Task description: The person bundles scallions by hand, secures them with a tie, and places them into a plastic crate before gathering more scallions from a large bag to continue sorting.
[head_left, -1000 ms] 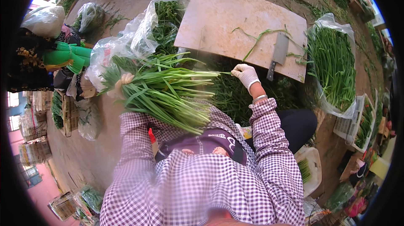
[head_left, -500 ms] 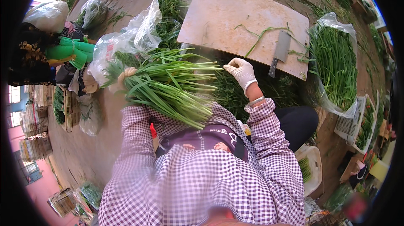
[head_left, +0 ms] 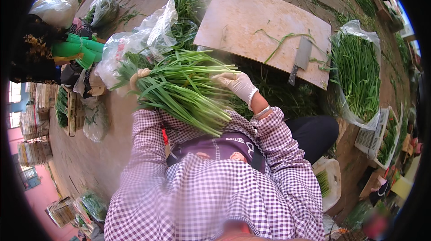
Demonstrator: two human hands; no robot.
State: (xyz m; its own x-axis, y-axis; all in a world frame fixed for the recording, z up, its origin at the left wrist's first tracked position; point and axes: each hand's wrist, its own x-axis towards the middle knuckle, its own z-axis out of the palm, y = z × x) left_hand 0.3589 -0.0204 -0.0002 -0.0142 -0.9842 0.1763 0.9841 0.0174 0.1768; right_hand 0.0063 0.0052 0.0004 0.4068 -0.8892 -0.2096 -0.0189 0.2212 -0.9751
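A thick bunch of garlic chives (head_left: 184, 88) lies across the front of my body, leaves to the left and pale stalk ends to the right. My left hand (head_left: 140, 76) is wrapped around its leafy part; most of that hand is hidden under the leaves. At the stalk ends, my right hand (head_left: 238, 85), in a white glove, has its fingers pinched on some stalks, with the fingertips partly covered. Beyond the right hand stands a pale board (head_left: 265, 25). A cleaver (head_left: 301, 57) and a few loose leaves rest on its right side.
On the right are a plastic-lined pile of chives (head_left: 357, 70) and a white crate (head_left: 372, 133). Clear plastic bags of greens (head_left: 182, 21) stand at the far left of the board. Dark greens lie beneath the board's near edge. Another person's green sleeve (head_left: 81, 50) shows at left.
My right hand has moved left and slightly down, from beside the stalk tips onto them. My left hand still holds the bunch, nearly in place.
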